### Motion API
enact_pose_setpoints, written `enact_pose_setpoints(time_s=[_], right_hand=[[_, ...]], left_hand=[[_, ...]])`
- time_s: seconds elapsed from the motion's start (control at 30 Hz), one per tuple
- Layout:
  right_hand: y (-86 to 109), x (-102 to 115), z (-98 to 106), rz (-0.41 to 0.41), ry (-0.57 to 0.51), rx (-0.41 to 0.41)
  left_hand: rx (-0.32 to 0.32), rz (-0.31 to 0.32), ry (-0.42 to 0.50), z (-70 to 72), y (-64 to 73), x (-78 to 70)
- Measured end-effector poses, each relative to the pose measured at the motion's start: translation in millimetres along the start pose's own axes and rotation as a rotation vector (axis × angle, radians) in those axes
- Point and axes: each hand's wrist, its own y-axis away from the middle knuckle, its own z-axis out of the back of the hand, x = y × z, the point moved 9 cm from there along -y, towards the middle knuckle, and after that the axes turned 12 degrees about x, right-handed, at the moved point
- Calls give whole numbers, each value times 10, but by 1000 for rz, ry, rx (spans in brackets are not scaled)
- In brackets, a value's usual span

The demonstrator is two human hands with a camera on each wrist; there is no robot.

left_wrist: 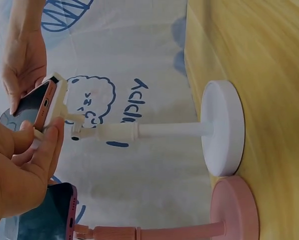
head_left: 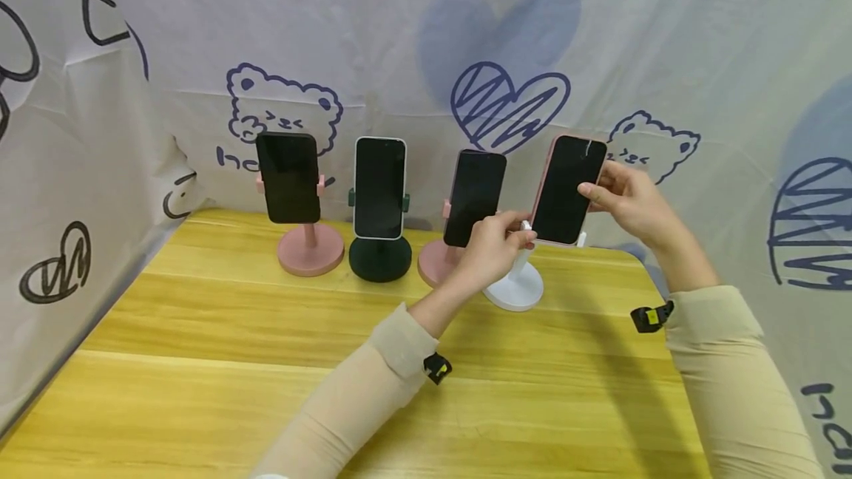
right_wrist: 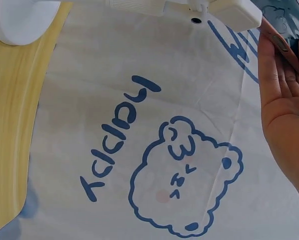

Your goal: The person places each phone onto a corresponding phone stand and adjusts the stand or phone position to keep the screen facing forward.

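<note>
A pink-edged smartphone (head_left: 566, 194) with a dark screen leans on the head of the white phone stand (head_left: 515, 290), at the right end of a row. My right hand (head_left: 629, 202) grips its right edge, thumb on the screen and fingers behind. At the lower left edge, my left hand (head_left: 492, 246) pinches the stand's white side clamp (head_left: 526, 227). In the left wrist view the white holder head (left_wrist: 59, 102) lies against the phone's back, atop an upright stem (left_wrist: 164, 130). The right wrist view catches my fingers under the phone's edge (right_wrist: 282, 44).
Three more phones stand in holders to the left: a black phone (head_left: 289, 177) on a pink stand, a white-edged phone (head_left: 380, 187) on a dark green stand, and a dark phone (head_left: 475, 194) on a pink stand. A printed cloth (head_left: 393, 35) hangs behind the wooden table (head_left: 266, 361).
</note>
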Motion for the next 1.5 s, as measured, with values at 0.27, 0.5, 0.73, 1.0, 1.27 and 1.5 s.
enact_pose_setpoints(time_s=[0.27,0.5,0.73,1.0,1.27,1.5], right_hand=[[-12,-70,-25,-40,50,0],[0,-83,-46,-31,71,-1],[47,-64,-57,-25,55,-10],[59,-31,-75,20,23,-22],[54,-51,-108,20,-7,-17],[100,-68,-114,34,-31,-29]], left_hand=[[-34,14,36,5,18,30],[-49,15,31,0,17,39],[-48,14,29,-2,19,21],[-56,5,30,6,11,26],[-61,-1,61,26,20,46],[-62,-5,62,3,26,37]])
